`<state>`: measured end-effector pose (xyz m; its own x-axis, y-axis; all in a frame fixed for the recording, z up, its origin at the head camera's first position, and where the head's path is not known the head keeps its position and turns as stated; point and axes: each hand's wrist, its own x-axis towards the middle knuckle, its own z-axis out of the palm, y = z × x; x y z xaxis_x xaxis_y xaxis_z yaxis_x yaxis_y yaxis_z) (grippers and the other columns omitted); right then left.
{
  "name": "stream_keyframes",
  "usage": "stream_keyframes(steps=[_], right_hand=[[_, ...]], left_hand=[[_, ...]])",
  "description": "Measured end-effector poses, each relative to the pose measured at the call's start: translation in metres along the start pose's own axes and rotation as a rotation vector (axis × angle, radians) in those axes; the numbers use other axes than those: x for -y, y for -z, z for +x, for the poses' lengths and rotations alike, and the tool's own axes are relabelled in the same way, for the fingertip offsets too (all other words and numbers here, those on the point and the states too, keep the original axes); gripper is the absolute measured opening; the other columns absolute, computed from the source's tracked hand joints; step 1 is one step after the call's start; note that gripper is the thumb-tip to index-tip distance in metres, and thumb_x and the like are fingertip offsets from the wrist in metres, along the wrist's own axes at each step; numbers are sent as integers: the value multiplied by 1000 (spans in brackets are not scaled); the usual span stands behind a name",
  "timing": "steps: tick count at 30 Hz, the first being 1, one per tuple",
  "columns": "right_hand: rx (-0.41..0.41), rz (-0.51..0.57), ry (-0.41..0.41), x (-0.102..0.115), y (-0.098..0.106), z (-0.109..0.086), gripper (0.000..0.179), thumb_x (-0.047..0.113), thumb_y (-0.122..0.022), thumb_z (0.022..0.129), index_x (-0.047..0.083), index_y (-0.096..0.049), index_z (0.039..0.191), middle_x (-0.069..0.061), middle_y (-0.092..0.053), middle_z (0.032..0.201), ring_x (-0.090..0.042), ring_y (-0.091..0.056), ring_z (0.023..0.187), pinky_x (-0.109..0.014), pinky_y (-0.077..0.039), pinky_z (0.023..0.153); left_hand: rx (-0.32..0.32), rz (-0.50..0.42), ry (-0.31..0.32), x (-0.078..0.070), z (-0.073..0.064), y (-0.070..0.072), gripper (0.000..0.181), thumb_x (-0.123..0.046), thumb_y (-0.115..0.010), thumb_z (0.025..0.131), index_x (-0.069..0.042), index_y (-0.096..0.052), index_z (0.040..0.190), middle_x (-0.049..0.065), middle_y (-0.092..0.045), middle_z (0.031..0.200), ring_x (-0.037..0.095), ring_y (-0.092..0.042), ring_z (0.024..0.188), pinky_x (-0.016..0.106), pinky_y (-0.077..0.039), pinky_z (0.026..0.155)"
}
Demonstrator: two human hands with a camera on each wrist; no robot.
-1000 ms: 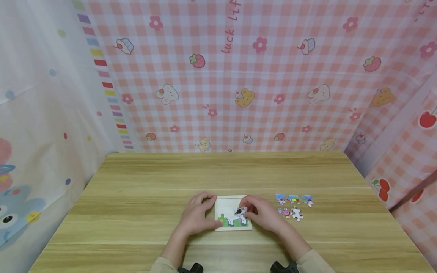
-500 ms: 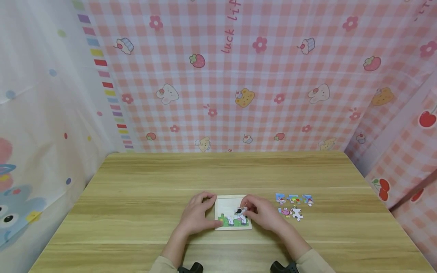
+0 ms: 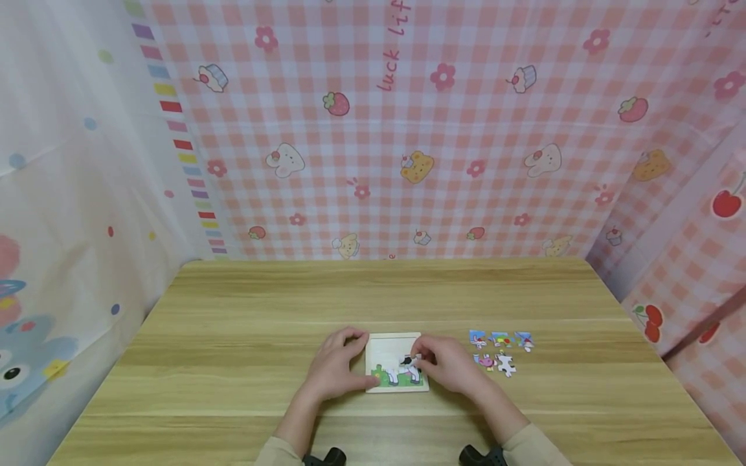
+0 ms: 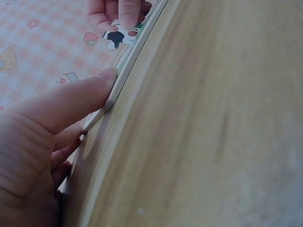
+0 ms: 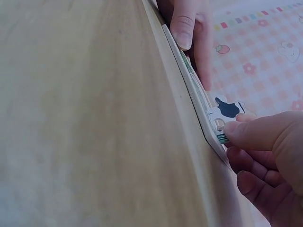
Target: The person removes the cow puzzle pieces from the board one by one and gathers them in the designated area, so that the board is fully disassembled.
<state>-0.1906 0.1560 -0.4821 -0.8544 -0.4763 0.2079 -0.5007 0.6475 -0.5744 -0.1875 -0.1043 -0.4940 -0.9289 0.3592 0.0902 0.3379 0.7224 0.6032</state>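
Note:
A small square wooden puzzle tray (image 3: 384, 350) lies on the table, with green-grass and white-leg pieces fitted along its near side. My left hand (image 3: 335, 366) holds it at the left, thumb on the near left corner of the rim and fingers along the side. With thumb and fingertips my right hand (image 3: 447, 366) pinches a white jigsaw piece (image 5: 226, 110) with a black patch, over the tray's right part. In the right wrist view this piece stands tilted at the rim. The right fingers hide part of it.
To the right of the tray, several loose jigsaw pieces (image 3: 506, 364) lie in two rows on the wooden table (image 3: 245, 310). A pink checked cloth (image 3: 379, 142) hangs behind the far edge, and a white patterned cloth (image 3: 70, 194) hangs at the left.
Both hands and the tray stay nearly in place. The patched piece between the right fingertips has shifted only slightly; the loose pieces lie as before.

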Motion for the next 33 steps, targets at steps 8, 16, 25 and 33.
stream_keyframes(steps=[8, 16, 25, 33], right_hand=[[9, 1, -22, 3, 3, 0, 16, 6, -74, 87, 18, -63, 87, 12, -58, 78, -5, -52, 71, -25, -48, 65], [-21, 114, -36, 0, 3, -3, 16, 4, -74, 86, 17, -65, 90, 12, -62, 81, -5, -57, 76, -26, -51, 70], [-87, 218, -32, -12, 9, -9, 15, 5, -73, 87, 16, -67, 94, 11, -62, 81, -5, -55, 73, -24, -49, 65], [-123, 168, -44, -26, 25, -24, 14, 7, -75, 87, 17, -68, 94, 12, -63, 81, -4, -54, 71, -24, -48, 63]], left_hand=[[-1, 8, -9, 0, 0, 1, 91, -50, -83, 72, -6, -50, 145, 7, -45, 145, 31, -34, 137, 53, -27, 112], [1, 3, -6, -1, -1, 2, 91, -50, -84, 72, -5, -51, 144, 8, -45, 145, 32, -34, 137, 54, -26, 112], [-3, -5, -8, -1, 0, 1, 90, -48, -84, 72, -4, -51, 144, 9, -45, 144, 31, -34, 136, 53, -25, 112], [-3, 1, -10, 0, 0, 1, 91, -48, -84, 72, -4, -51, 144, 10, -45, 144, 32, -35, 136, 55, -26, 112]])
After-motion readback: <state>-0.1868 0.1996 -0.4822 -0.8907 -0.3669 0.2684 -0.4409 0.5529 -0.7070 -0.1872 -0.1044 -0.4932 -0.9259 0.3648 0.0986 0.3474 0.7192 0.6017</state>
